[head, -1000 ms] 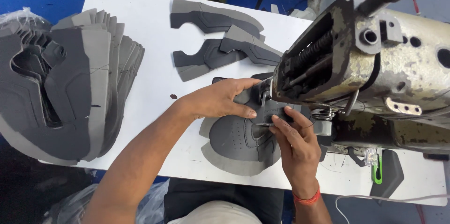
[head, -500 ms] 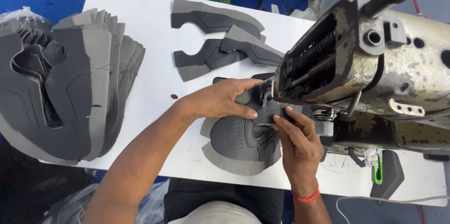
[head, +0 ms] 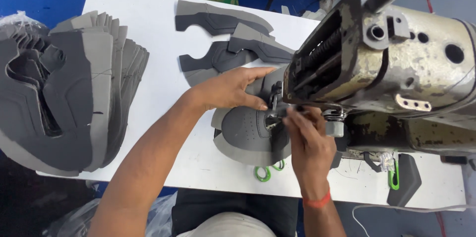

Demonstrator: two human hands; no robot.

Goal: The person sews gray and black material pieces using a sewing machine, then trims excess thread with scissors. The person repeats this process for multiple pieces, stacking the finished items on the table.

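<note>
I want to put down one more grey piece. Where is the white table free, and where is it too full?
Free: the white table between the big grey stack and the loose grey pieces; also its near edge below the left hand. Crowded: by the sewing machine, where both hands, the right hand too, press the grey shoe piece.

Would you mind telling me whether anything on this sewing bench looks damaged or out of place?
The sewing machine has badly chipped, worn paint with bare metal showing. Green-handled scissors lie half hidden under the grey shoe upper. Otherwise nothing stands out.
</note>
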